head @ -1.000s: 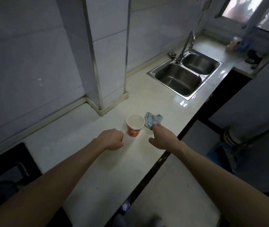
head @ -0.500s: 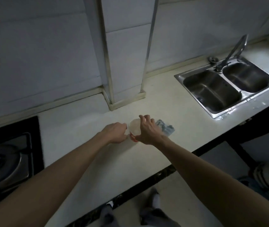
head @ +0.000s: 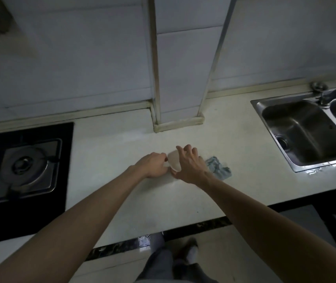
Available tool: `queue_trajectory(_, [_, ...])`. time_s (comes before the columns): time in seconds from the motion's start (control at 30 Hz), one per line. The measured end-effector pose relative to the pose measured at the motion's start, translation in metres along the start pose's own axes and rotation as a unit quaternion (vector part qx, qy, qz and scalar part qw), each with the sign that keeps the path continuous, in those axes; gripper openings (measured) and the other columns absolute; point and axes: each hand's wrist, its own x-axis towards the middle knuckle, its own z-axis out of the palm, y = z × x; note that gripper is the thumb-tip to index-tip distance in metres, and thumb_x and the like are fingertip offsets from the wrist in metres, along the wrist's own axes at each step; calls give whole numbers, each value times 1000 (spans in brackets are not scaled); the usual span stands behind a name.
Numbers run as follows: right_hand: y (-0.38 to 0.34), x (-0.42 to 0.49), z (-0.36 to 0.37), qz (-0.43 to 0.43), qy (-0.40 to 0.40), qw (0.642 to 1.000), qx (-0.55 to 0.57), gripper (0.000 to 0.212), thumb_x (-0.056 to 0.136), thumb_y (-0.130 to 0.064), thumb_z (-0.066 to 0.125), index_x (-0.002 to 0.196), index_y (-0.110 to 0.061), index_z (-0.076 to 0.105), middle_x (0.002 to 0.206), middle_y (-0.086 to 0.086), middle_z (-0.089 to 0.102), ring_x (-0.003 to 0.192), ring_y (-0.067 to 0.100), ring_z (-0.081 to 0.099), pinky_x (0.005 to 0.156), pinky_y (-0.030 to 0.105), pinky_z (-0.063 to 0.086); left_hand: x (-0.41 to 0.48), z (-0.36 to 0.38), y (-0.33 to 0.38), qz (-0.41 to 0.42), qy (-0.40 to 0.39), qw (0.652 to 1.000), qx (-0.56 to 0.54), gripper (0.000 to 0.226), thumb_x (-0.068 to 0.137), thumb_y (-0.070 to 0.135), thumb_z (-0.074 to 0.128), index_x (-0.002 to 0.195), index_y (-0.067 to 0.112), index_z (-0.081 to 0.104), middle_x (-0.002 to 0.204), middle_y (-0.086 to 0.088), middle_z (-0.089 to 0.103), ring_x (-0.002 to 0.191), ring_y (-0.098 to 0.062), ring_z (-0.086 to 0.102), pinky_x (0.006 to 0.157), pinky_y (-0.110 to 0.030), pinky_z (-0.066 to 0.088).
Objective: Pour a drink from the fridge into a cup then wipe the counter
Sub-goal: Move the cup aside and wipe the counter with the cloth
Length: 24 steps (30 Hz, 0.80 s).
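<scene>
A red paper cup [head: 173,162] with a white inside stands on the pale counter [head: 183,201], between my two hands. My right hand [head: 189,164] grips it from the right, fingers curled over the rim and far side. My left hand [head: 152,164] is curled against the cup's left side, its fingertips at the rim. Most of the cup's red wall is hidden by the hands. A crumpled blue-grey cloth [head: 220,170] lies on the counter just right of my right hand, touched by neither hand.
A double steel sink [head: 306,131] with a tap is set into the counter at the right. A black gas hob [head: 24,166] sits at the left. A tiled pillar [head: 179,99] juts out behind the cup. The counter's dark front edge [head: 163,242] runs below my arms.
My right hand left the cloth and closed round the cup. My left hand moved in against the cup's left side. The view swung left, bringing the hob into sight.
</scene>
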Motion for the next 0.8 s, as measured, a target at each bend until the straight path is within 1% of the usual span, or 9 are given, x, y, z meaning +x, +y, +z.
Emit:
queue_trajectory(0.07, [3, 1, -4, 8, -5, 1000, 12, 89, 75, -44, 76, 144, -16, 26, 132, 14, 36, 115, 30, 40, 88, 44, 49, 6, -3, -1, 7, 3, 1000, -28, 42, 97, 23, 51, 137, 8, 50, 132, -14, 59, 112, -28, 59, 85, -34, 47])
queue_trajectory(0.13, [7, 2, -10, 19, -9, 1000, 22, 91, 74, -43, 78, 144, -16, 27, 131, 13, 36, 116, 28, 39, 89, 42, 50, 12, -7, -1, 18, 4, 999, -45, 43, 96, 20, 52, 138, 8, 51, 134, -14, 58, 114, -28, 59, 90, -34, 48])
queue_trajectory(0.3, [18, 8, -43, 40, 31, 999, 20, 92, 70, -45, 80, 142, -17, 29, 129, 13, 38, 113, 26, 41, 84, 39, 52, 28, -27, 7, 55, 7, 996, -66, 46, 95, 18, 54, 141, 10, 49, 134, -12, 59, 115, -27, 59, 96, -37, 49])
queue_trajectory(0.37, [24, 8, -60, 45, 54, 997, 11, 90, 72, -45, 79, 141, -16, 30, 129, 13, 39, 113, 26, 41, 81, 38, 51, 35, -37, 13, 69, 10, 994, -87, 46, 94, 17, 55, 140, 11, 50, 130, -12, 62, 110, -27, 62, 92, -37, 52])
queue_trajectory(0.47, [35, 9, -80, 46, 81, 996, -5, 89, 72, -45, 79, 141, -15, 32, 128, 14, 40, 112, 26, 42, 77, 36, 51, 42, -52, 26, 65, 9, 980, -188, 46, 94, 11, 54, 139, 10, 49, 120, -12, 66, 99, -29, 67, 80, -40, 60])
queue_trajectory(0.53, [43, 10, -91, 45, 89, 995, -19, 90, 72, -45, 80, 141, -15, 32, 128, 14, 40, 112, 26, 42, 75, 34, 49, 45, -60, 35, 68, 11, 971, -229, 46, 94, 9, 52, 140, 9, 49, 118, -13, 66, 99, -30, 68, 77, -40, 61])
queue_trajectory(0.6, [51, 11, -101, 41, 85, 995, -29, 91, 72, -43, 80, 143, -14, 30, 129, 14, 40, 113, 26, 42, 76, 33, 47, 48, -66, 43, 81, 16, 970, -230, 47, 94, 8, 52, 140, 9, 50, 118, -13, 66, 98, -31, 68, 77, -41, 61])
queue_trajectory(0.7, [62, 14, -110, 39, 81, 995, -40, 92, 71, -42, 81, 143, -14, 31, 128, 15, 40, 114, 28, 43, 79, 37, 51, 54, -76, 54, 109, 37, 972, -205, 46, 92, 7, 53, 139, 11, 52, 125, -6, 64, 95, -31, 69, 77, -43, 61])
queue_trajectory(0.8, [76, 22, -116, 42, 80, 995, -45, 91, 72, -42, 80, 143, -14, 31, 128, 15, 39, 114, 28, 43, 80, 39, 53, 63, -83, 64, 120, 48, 973, -192, 46, 92, 6, 52, 137, 13, 54, 125, -5, 65, 93, -32, 69, 77, -43, 61])
